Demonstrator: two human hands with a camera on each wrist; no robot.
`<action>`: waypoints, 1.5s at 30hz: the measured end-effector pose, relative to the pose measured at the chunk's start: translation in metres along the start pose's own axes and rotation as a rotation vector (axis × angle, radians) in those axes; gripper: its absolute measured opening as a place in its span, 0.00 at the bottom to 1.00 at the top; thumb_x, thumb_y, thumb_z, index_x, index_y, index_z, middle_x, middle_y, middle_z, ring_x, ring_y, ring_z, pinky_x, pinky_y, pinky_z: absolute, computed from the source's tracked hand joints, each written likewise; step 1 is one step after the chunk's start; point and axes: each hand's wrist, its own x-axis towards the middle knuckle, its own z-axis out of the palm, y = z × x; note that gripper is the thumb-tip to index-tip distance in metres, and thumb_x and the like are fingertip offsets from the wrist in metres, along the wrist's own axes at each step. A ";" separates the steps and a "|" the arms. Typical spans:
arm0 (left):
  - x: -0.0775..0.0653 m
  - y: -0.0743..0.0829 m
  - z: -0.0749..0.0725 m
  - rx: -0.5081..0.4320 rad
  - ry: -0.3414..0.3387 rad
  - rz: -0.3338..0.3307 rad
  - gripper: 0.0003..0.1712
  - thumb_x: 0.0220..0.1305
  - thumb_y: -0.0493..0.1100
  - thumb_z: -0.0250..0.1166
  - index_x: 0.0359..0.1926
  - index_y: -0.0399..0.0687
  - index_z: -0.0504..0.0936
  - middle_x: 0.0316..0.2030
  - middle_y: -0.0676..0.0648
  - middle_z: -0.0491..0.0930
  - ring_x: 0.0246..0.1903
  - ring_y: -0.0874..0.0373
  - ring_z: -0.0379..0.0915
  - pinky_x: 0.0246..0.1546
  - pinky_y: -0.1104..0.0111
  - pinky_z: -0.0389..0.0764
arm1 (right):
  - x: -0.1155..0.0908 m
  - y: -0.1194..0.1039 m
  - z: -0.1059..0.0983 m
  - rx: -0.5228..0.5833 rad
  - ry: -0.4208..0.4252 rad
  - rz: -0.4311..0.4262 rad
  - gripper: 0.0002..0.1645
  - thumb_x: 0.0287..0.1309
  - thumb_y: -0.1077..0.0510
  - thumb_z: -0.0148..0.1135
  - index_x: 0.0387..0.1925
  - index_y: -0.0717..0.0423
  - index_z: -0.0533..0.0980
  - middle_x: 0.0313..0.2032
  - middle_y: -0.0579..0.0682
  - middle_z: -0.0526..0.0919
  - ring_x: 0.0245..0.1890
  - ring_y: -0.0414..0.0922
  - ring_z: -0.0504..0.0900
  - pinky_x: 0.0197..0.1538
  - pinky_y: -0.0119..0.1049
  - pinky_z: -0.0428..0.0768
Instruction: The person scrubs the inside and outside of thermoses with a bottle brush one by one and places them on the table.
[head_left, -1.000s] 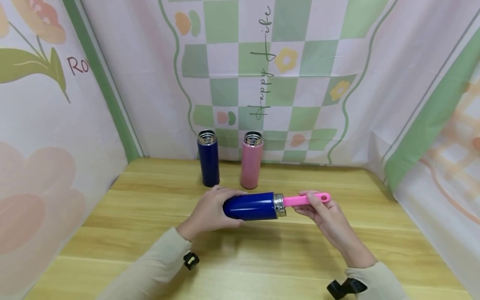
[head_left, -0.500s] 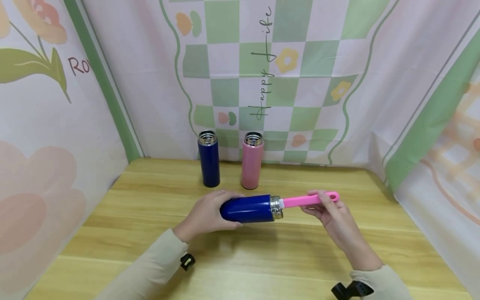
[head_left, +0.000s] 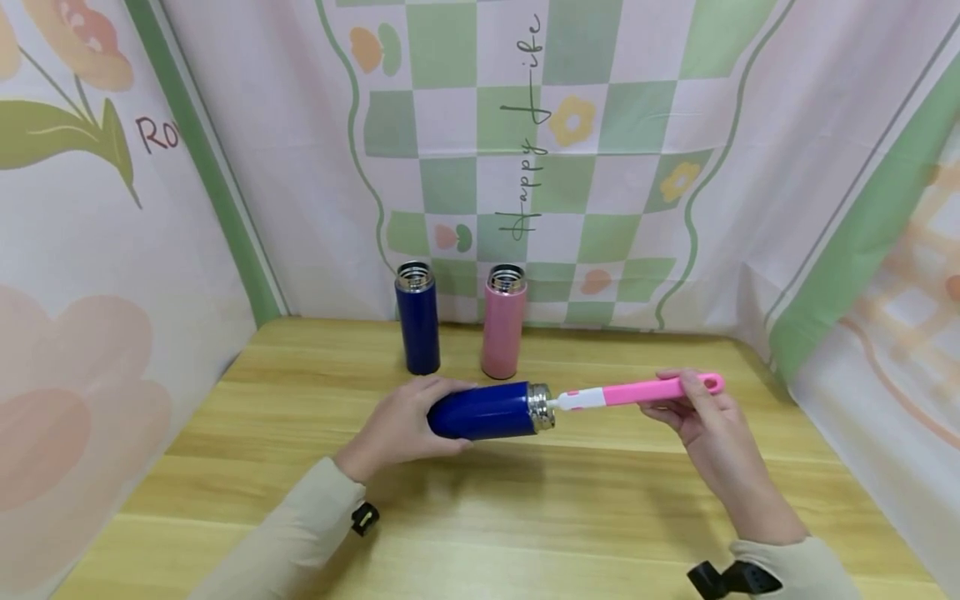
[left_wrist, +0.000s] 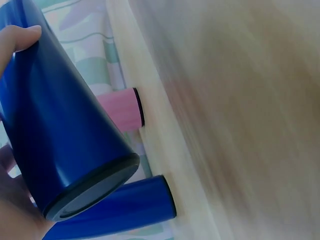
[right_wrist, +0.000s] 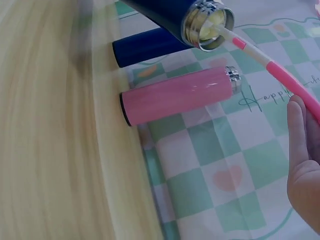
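Note:
My left hand [head_left: 408, 423] grips a blue vacuum flask [head_left: 483, 411] near its base, holding it nearly level above the table with its steel mouth toward the right. In my right hand [head_left: 708, 429] is the pink handle of a bottle brush [head_left: 645, 392], pinched between thumb and fingers. The brush's white neck runs into the flask's mouth. In the right wrist view, a pale yellow brush head [right_wrist: 212, 25] shows just inside the steel rim. The flask's dark base [left_wrist: 95, 187] faces the left wrist camera.
A second blue flask [head_left: 420, 325] and a pink flask [head_left: 504, 329] stand upright and uncapped at the back of the wooden table [head_left: 525, 517]. Behind them hangs a green checked curtain [head_left: 570, 192]. Patterned cloth walls also rise at both sides.
My right hand has moved right, drawing the brush partway out of the flask, so its white neck now shows. The left hand and held flask have shifted slightly left.

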 end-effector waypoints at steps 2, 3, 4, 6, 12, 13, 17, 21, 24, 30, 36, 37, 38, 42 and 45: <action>0.000 -0.001 -0.002 0.024 0.001 0.004 0.41 0.46 0.69 0.75 0.64 0.71 0.77 0.54 0.53 0.79 0.49 0.57 0.76 0.45 0.57 0.79 | -0.001 -0.003 -0.001 -0.009 0.009 0.000 0.22 0.79 0.60 0.39 0.49 0.67 0.79 0.42 0.57 0.84 0.43 0.47 0.86 0.49 0.37 0.82; 0.000 -0.001 -0.003 0.032 0.000 0.007 0.41 0.46 0.69 0.75 0.64 0.71 0.76 0.54 0.52 0.79 0.49 0.57 0.75 0.45 0.56 0.79 | -0.001 -0.004 -0.001 -0.010 0.010 0.002 0.22 0.79 0.60 0.39 0.49 0.67 0.79 0.42 0.58 0.85 0.43 0.47 0.86 0.49 0.37 0.82; 0.000 -0.002 -0.004 0.041 -0.001 0.007 0.41 0.46 0.69 0.75 0.64 0.72 0.76 0.54 0.52 0.78 0.49 0.57 0.75 0.45 0.56 0.79 | -0.001 -0.005 -0.002 -0.006 0.011 0.003 0.22 0.79 0.60 0.39 0.49 0.67 0.79 0.42 0.58 0.85 0.42 0.47 0.86 0.49 0.37 0.82; -0.001 -0.003 -0.005 0.061 -0.004 0.007 0.42 0.46 0.70 0.75 0.64 0.73 0.75 0.54 0.52 0.78 0.49 0.57 0.75 0.44 0.56 0.80 | -0.001 -0.007 -0.004 -0.005 0.016 0.002 0.22 0.79 0.60 0.40 0.49 0.67 0.79 0.41 0.58 0.85 0.42 0.48 0.86 0.48 0.37 0.82; -0.003 -0.006 -0.009 0.098 0.014 0.008 0.41 0.45 0.70 0.75 0.62 0.73 0.76 0.51 0.53 0.78 0.46 0.57 0.75 0.41 0.55 0.80 | -0.002 -0.012 -0.012 0.027 -0.011 0.003 0.22 0.79 0.60 0.39 0.50 0.67 0.79 0.41 0.60 0.86 0.41 0.49 0.87 0.47 0.37 0.82; -0.003 -0.007 -0.009 0.102 0.016 0.011 0.41 0.45 0.69 0.75 0.62 0.73 0.76 0.50 0.53 0.78 0.46 0.57 0.75 0.41 0.55 0.80 | -0.002 -0.013 -0.013 0.019 -0.012 0.006 0.22 0.79 0.60 0.39 0.50 0.67 0.79 0.41 0.60 0.86 0.41 0.48 0.87 0.47 0.37 0.82; -0.003 -0.008 -0.009 0.103 0.028 0.028 0.41 0.45 0.69 0.76 0.62 0.72 0.76 0.50 0.54 0.78 0.47 0.58 0.75 0.43 0.56 0.80 | -0.002 -0.015 -0.015 -0.009 0.001 0.008 0.22 0.79 0.59 0.40 0.49 0.66 0.79 0.41 0.59 0.86 0.40 0.48 0.87 0.47 0.37 0.82; -0.003 -0.010 -0.010 0.098 0.058 0.042 0.40 0.45 0.67 0.77 0.61 0.70 0.77 0.48 0.56 0.78 0.47 0.59 0.74 0.46 0.57 0.79 | -0.002 -0.016 -0.014 -0.051 0.046 0.012 0.21 0.79 0.58 0.42 0.49 0.67 0.79 0.40 0.59 0.86 0.39 0.48 0.87 0.45 0.37 0.83; -0.003 -0.011 -0.011 0.096 0.079 0.046 0.40 0.44 0.65 0.78 0.60 0.68 0.77 0.48 0.56 0.78 0.48 0.59 0.74 0.47 0.58 0.79 | -0.002 -0.016 -0.014 -0.073 0.083 0.018 0.21 0.79 0.57 0.43 0.49 0.67 0.79 0.39 0.58 0.87 0.38 0.47 0.88 0.44 0.36 0.83; -0.004 -0.010 -0.011 0.090 0.110 0.036 0.40 0.43 0.62 0.80 0.59 0.67 0.78 0.47 0.56 0.79 0.47 0.57 0.73 0.47 0.57 0.78 | -0.003 -0.016 -0.016 -0.041 0.089 0.029 0.21 0.79 0.57 0.43 0.49 0.66 0.80 0.40 0.58 0.87 0.39 0.47 0.88 0.45 0.36 0.83; -0.002 -0.008 -0.009 0.053 0.155 0.025 0.38 0.42 0.61 0.80 0.58 0.67 0.80 0.47 0.57 0.80 0.46 0.59 0.73 0.45 0.58 0.78 | -0.003 -0.013 -0.015 0.062 0.078 -0.004 0.20 0.79 0.60 0.41 0.49 0.68 0.79 0.40 0.60 0.86 0.39 0.49 0.88 0.45 0.37 0.83; -0.002 -0.007 -0.008 0.043 0.161 0.026 0.38 0.42 0.61 0.80 0.58 0.67 0.80 0.47 0.57 0.80 0.45 0.60 0.73 0.45 0.59 0.79 | -0.003 -0.012 -0.015 0.062 0.088 -0.015 0.21 0.79 0.60 0.41 0.48 0.68 0.79 0.40 0.60 0.86 0.39 0.49 0.88 0.45 0.36 0.83; -0.002 -0.006 -0.008 0.035 0.164 0.027 0.38 0.43 0.61 0.80 0.58 0.66 0.80 0.47 0.58 0.80 0.45 0.60 0.73 0.45 0.59 0.78 | -0.003 -0.011 -0.015 0.060 0.092 -0.025 0.21 0.79 0.60 0.41 0.48 0.68 0.79 0.39 0.60 0.86 0.39 0.49 0.88 0.45 0.36 0.83; -0.001 -0.005 -0.006 0.013 0.171 0.037 0.37 0.42 0.61 0.80 0.57 0.64 0.81 0.46 0.58 0.80 0.45 0.61 0.73 0.45 0.61 0.79 | -0.004 -0.009 -0.013 0.055 0.109 -0.048 0.21 0.79 0.60 0.42 0.48 0.69 0.79 0.39 0.60 0.86 0.39 0.48 0.87 0.44 0.36 0.83; -0.001 -0.004 -0.004 0.005 0.171 0.045 0.37 0.42 0.59 0.81 0.57 0.64 0.81 0.45 0.58 0.80 0.44 0.61 0.73 0.44 0.61 0.79 | -0.004 -0.008 -0.011 0.056 0.118 -0.054 0.20 0.78 0.60 0.42 0.48 0.69 0.79 0.39 0.60 0.86 0.38 0.48 0.87 0.44 0.36 0.83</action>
